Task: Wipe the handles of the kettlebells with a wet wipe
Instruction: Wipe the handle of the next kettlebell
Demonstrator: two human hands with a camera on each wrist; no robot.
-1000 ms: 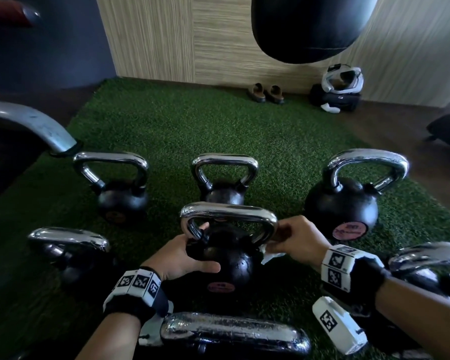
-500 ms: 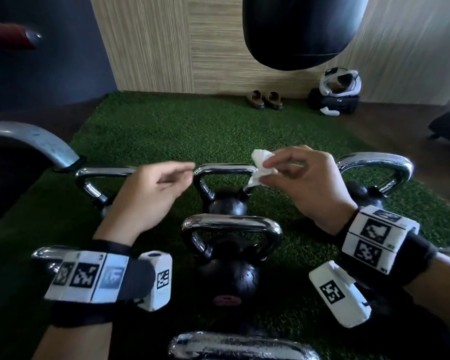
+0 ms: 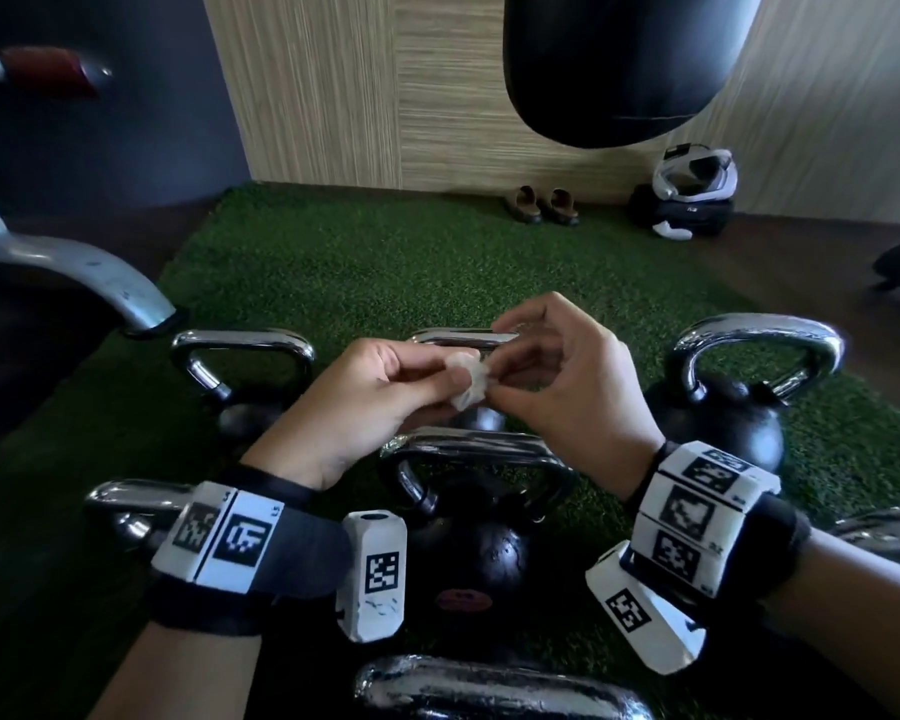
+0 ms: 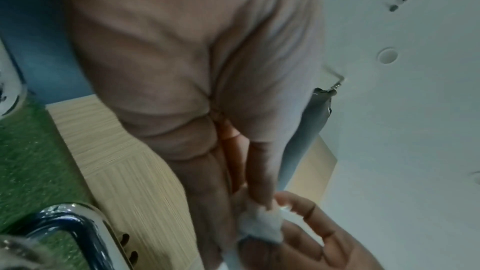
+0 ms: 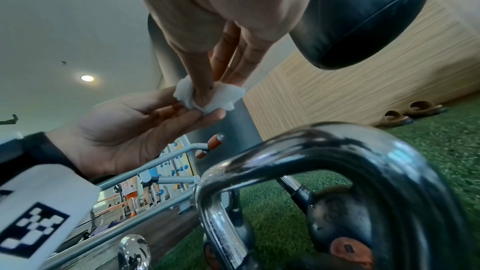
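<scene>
Several black kettlebells with chrome handles stand on green turf. The nearest middle kettlebell (image 3: pixel 471 543) sits just below my hands, its handle (image 3: pixel 476 449) untouched. Both hands are raised above it and meet over a small crumpled white wet wipe (image 3: pixel 470 381) (image 4: pixel 262 227) (image 5: pixel 207 98). My left hand (image 3: pixel 365 407) pinches the wipe from the left. My right hand (image 3: pixel 567 387) pinches it from the right with thumb and fingers. Behind the hands, the handle of the middle back kettlebell (image 3: pixel 463 337) is partly hidden.
More kettlebells stand at back left (image 3: pixel 242 366), back right (image 3: pixel 723 402), near left (image 3: pixel 136 506) and the bottom edge (image 3: pixel 494 688). A black punching bag (image 3: pixel 624 65) hangs ahead. A metal machine leg (image 3: pixel 84 278) lies left; sandals (image 3: pixel 541 205) and a dark bag (image 3: pixel 692 200) by the wall.
Both hands left the middle kettlebell and rose. The right hand brought the wipe up, and the left hand has come across and now pinches it too.
</scene>
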